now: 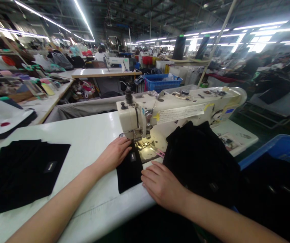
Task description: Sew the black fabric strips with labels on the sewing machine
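Observation:
A black cloth piece with a small label [129, 172] lies on the white table, its far end under the needle area of the sewing machine [160, 111]. My left hand [114, 152] rests on its upper left part near the presser foot, fingers together and flat. My right hand [159, 182] is at the cloth's right edge, fingers together and slightly bent; whether they pinch the cloth is hidden. Pink-handled scissors or tweezers [159, 152] lie on the machine bed. A heap of black cloth [198, 158] sits just right of the needle, beyond my right hand.
More black garments [25, 172] with a label lie at the table's left. A blue basket [282, 145] with dark cloth stands at the right. Two thread cones [179, 48] rise behind the machine. Farther back are another sewing machine [117, 63] and a blue crate [161, 82].

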Motion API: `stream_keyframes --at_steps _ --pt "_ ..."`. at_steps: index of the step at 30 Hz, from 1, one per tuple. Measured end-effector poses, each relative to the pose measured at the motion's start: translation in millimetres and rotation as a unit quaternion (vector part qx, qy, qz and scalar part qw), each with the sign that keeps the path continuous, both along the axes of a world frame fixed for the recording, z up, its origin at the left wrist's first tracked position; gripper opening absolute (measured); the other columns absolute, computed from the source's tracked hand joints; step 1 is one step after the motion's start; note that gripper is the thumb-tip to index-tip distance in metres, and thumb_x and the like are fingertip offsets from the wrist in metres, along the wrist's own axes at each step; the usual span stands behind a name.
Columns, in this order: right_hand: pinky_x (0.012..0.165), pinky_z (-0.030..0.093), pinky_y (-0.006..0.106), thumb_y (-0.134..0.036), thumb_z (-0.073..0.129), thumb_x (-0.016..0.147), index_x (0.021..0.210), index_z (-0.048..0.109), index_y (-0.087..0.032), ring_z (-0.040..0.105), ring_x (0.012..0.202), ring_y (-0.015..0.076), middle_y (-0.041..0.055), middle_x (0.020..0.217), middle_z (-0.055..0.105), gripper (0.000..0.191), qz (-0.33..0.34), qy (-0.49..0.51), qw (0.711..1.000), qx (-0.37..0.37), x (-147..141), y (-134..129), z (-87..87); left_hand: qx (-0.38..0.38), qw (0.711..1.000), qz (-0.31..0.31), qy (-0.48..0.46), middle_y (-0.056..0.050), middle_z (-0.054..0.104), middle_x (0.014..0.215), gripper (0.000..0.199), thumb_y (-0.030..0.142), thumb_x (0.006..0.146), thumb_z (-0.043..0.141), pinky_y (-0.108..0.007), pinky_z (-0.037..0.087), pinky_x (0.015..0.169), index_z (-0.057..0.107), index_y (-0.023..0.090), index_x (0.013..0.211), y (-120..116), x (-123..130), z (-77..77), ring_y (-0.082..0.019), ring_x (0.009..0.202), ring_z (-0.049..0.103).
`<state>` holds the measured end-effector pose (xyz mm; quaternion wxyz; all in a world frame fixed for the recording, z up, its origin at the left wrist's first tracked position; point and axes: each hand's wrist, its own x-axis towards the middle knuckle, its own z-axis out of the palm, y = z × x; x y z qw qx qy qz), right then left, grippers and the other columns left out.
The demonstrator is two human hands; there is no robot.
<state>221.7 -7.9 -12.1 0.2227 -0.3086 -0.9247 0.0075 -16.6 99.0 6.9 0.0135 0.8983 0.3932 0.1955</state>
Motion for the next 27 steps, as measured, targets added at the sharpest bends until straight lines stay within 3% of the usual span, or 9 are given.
stream_keyframes --at_steps 3,6,9,11,18,27 --pt "0.114 0.033 0.041 -0.017 0.053 0.097 0.101 0.064 -0.016 0.057 0.103 0.021 0.0068 0.11 0.069 0.012 -0.004 -0.004 1.0 0.006 -1 3 1.9 0.018 0.999 0.016 -0.031 -0.013 0.068 0.113 0.033 0.028 0.101 0.041 -0.046 0.055 0.096 0.071 0.015 0.108 -23 6 8.4 -0.027 0.106 0.064" --pt "0.115 0.032 0.042 -0.018 0.053 0.098 0.101 0.065 -0.016 0.058 0.106 0.0216 0.0066 0.109 0.069 0.013 -0.009 -0.01 1.0 0.005 -2 6 4.6 -0.01 0.999 -0.019 -0.047 -0.011 0.07 0.105 0.032 0.026 0.101 0.043 -0.037 0.059 0.086 0.073 0.016 0.098 -63 15 14.2 -0.022 0.096 0.067" --pt "0.115 0.032 0.042 -0.018 0.051 0.099 0.103 0.065 -0.016 0.058 0.106 0.0217 0.0062 0.108 0.069 0.014 -0.017 -0.014 1.0 -0.004 -4 8 7.0 -0.008 0.997 -0.064 -0.033 -0.011 0.071 0.111 0.029 0.024 0.101 0.045 -0.036 0.06 0.089 0.072 0.017 0.108 -99 21 11.3 -0.022 0.104 0.068" --pt "0.115 0.032 0.042 -0.018 0.05 0.099 0.106 0.064 -0.016 0.058 0.106 0.0218 0.0061 0.108 0.07 0.016 -0.021 -0.016 1.0 -0.007 -4 10 7.9 0.02 0.997 -0.069 -0.011 -0.012 0.07 0.12 0.03 0.024 0.1 0.046 -0.038 0.059 0.095 0.069 0.015 0.118 -111 21 5.2 -0.025 0.114 0.066" --pt "0.115 0.031 0.045 -0.018 0.048 0.101 0.114 0.063 -0.014 0.057 0.11 0.0225 0.0077 0.117 0.069 0.02 -0.031 -0.013 0.999 0.012 -5 14 8.1 0.084 0.992 -0.086 0.045 -0.014 0.068 0.127 0.034 0.025 0.101 0.046 -0.041 0.058 0.099 0.066 0.011 0.124 -101 14 -6.3 -0.029 0.123 0.062" --pt "0.112 0.034 0.05 -0.017 0.053 0.098 0.116 0.063 -0.014 0.056 0.11 0.0241 0.0094 0.115 0.067 0.02 -0.069 -0.044 0.997 -0.001 -11 25 11.4 0.065 0.993 -0.085 0.044 -0.014 0.067 0.129 0.035 0.027 0.101 0.047 -0.043 0.057 0.101 0.065 0.013 0.127 -80 10 -8.4 -0.028 0.123 0.062"
